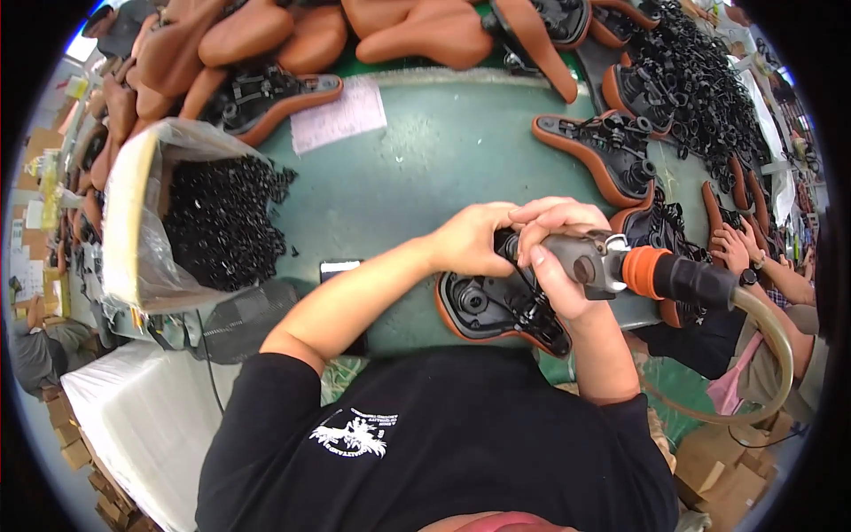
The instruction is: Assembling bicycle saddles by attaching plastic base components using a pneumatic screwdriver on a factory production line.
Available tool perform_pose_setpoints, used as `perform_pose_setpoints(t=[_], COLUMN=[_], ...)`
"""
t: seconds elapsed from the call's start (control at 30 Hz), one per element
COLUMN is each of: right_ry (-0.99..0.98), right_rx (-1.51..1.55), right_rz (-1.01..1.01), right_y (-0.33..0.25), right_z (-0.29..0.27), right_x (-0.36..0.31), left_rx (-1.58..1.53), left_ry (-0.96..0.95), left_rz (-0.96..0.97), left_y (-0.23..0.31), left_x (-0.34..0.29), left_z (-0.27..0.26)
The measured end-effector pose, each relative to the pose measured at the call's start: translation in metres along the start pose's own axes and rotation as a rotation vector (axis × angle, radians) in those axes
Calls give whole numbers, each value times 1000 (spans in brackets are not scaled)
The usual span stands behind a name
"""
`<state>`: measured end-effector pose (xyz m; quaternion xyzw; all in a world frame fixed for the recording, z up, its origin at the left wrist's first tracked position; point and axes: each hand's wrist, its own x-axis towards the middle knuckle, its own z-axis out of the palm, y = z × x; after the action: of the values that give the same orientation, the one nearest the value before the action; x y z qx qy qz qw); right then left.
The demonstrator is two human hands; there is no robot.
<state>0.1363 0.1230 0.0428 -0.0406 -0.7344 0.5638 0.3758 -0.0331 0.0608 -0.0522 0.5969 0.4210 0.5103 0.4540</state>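
My right hand [567, 232] is wrapped round a grey air-powered tool [581, 264], which has an orange ring and a thick clear hose at its rear. At the tool's front end, my left hand [465, 241] curls round a dark part; my fingers hide most of it, so I cannot make out what it is. Just below both hands, a bicycle saddle [483, 306] lies upside down on the green table, its black underside up and its brown edge showing. Whether the tool's tip touches anything is hidden.
Brown saddles [425, 35] are heaped along the table's far side, with several upturned ones [603, 155] at the right. A plastic-lined box [128, 222] spills small black parts [226, 222] at the left. More black parts [700, 80] lie far right. A co-worker's hands [736, 248] work at the right.
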Motion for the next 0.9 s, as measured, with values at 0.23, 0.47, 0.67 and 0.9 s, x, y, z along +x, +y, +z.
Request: perform_pose_setpoints(t=[0.23, 0.47, 0.67, 0.9], right_ry=[280, 674, 859, 940], right_rx=[83, 264, 214, 255], right_rz=[-203, 169, 370, 449], right_y=[-73, -46, 13, 62], right_z=[-19, -36, -61, -71], right_x=[-19, -20, -28, 9], left_rx=[437, 606, 852, 1452], left_ry=[202, 1001, 333, 344], left_rz=[118, 216, 91, -1116], left_y=[39, 98, 128, 74], left_x=[11, 113, 14, -199], left_z=[-67, -228, -170, -204])
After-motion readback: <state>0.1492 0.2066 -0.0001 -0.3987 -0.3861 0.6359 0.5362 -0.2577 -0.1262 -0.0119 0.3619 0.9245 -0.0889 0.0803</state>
